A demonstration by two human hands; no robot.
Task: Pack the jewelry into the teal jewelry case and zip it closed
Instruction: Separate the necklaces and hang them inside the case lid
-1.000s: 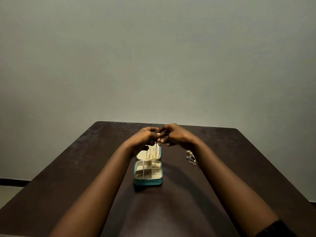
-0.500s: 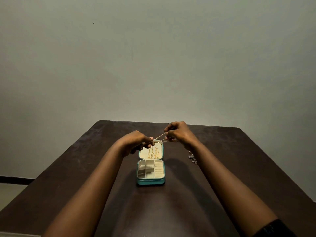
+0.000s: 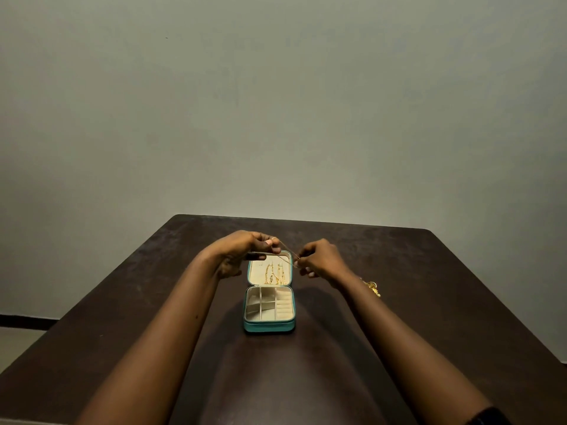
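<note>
Currently left hand, right hand: fingers pinch ends of gold chain, taut above lid at 12 o'clock of teal case; likely light, limp, tangle-prone, so grip near ends

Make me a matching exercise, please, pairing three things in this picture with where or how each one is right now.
Things:
1. chain
2. case
3. loose jewelry

States:
A. lying on the table, right of the case
B. standing open, unzipped
C. pinched between the left hand and the right hand

Pairs: 1-C, 2-B, 3-A.
</note>
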